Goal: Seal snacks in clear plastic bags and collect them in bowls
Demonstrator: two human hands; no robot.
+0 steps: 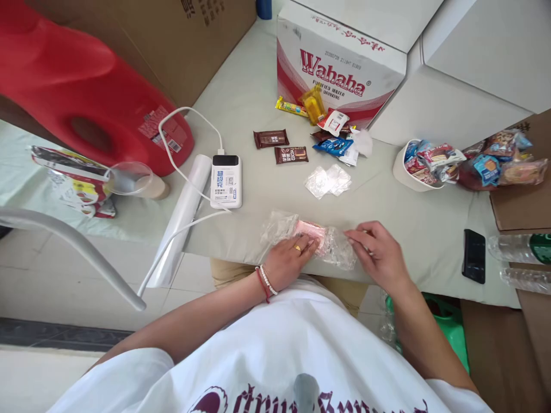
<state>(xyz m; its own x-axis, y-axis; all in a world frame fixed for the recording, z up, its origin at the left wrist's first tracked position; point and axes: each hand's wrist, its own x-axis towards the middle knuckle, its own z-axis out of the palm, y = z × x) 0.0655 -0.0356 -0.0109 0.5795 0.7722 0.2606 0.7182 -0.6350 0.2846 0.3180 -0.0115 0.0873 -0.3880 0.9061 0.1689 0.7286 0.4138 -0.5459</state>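
Note:
A small pink block (pixel 310 229) lies near the table's front edge on crinkled clear plastic film (pixel 279 225), which sticks out on both sides of it. My left hand (pixel 287 261), with a ring and bracelets, rests over the block, its fingers stretched out and pressing on it. On the other side, my right hand (pixel 379 252) pinches the film's right edge between thumb and fingers. Beyond the block lie two crumpled pieces of clear film (pixel 328 181). Two brown cocoa snack packets (pixel 291 155) are farther back.
A white power bank (pixel 226 186) with a cable sits left, beside a film roll (pixel 183 223), a plastic cup (pixel 136 180) and a red jug (pixel 107 86). Behind are snack packets (pixel 338 146) and a Wahaba carton (pixel 340 69). Right are a snack-filled tub (pixel 404 175) and a phone (pixel 474 256).

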